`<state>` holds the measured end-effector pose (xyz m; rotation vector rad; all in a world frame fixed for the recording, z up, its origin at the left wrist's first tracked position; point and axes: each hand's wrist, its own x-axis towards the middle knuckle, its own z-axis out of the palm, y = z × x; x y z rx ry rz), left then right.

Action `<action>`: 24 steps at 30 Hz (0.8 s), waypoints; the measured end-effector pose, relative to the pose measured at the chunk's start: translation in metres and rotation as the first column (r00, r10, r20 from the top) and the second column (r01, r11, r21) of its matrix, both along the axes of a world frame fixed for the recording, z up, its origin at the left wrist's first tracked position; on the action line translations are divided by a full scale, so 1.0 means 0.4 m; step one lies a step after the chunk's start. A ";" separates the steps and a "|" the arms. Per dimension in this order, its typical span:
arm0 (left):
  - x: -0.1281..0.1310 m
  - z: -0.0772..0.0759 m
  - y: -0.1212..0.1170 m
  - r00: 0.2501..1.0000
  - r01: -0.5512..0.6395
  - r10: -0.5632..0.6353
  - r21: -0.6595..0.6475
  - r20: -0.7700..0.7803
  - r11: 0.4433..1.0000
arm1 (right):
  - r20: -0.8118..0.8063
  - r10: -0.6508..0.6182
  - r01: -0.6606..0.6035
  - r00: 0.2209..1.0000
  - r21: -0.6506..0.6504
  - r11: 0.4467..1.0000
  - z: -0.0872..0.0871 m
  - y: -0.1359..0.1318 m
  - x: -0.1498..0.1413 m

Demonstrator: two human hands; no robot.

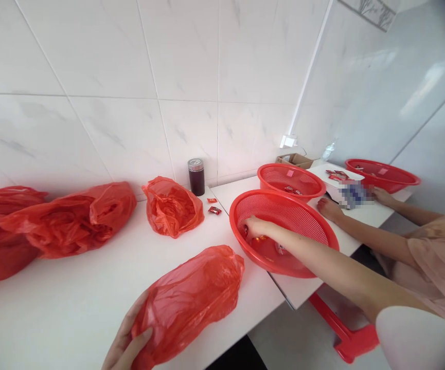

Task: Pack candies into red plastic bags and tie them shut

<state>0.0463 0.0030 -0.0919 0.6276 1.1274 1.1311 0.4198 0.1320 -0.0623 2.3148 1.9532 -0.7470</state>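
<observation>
A red plastic bag (197,295) lies on its side at the table's front. My left hand (131,329) grips its near end, thumb on top and fingers around the side. Over to the right, my right hand (253,226) reaches down into a big red perforated basket (330,241), against its left inner wall. Its fingers are closed and partly hidden, with a small dark red wrapped packet (246,231) at the tips. A few more small packets, one with a gold wrapper (261,238), lie on the basket's bottom.
Two small red packets (214,210) lie near a dark lidded jar (196,177). More red bags (174,208) stand along the wall. A second basket (291,180), a scale (340,180) holding packets, and a co-worker's arms (372,234) are at right. A red stool (355,341) is below.
</observation>
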 end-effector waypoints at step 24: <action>0.051 0.040 -0.004 0.970 0.074 -0.035 0.153 -0.242 0.985 | -0.196 0.113 0.000 0.974 0.498 0.867 0.148 -0.223 -0.108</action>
